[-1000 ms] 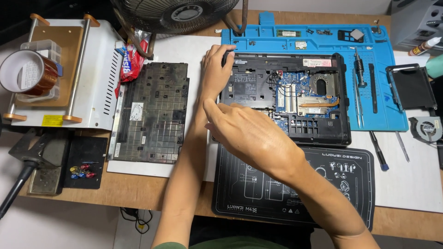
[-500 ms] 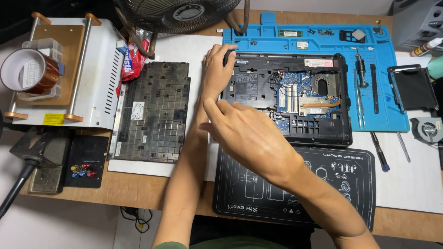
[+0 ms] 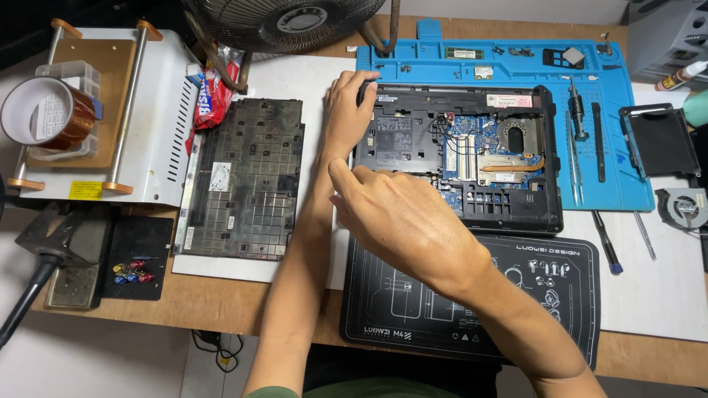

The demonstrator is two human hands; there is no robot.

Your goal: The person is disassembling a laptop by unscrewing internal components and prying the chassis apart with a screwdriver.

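An opened black laptop base (image 3: 516, 210) with its blue circuit board (image 3: 479, 147) and copper heat pipe exposed lies partly on a blue work mat (image 3: 627, 184). My left hand (image 3: 346, 118) grips the base's far left corner. My right hand (image 3: 402, 217) lies over its near left corner, fingers curled down over the edge and their tips hidden. A removed keyboard (image 3: 243, 177) lies face down just left of my left forearm.
A black printed mat (image 3: 516, 295) lies in front of the laptop. Screwdrivers and tweezers (image 3: 575, 140) rest on the blue mat, a drive caddy (image 3: 660, 140) and small fan (image 3: 682, 206) to the right. A white machine (image 3: 158, 125), tape roll (image 3: 44, 110) and desk fan (image 3: 295, 18) stand behind.
My right hand has shifted very slightly over the laptop's near left corner. My left hand stays on the far left corner.
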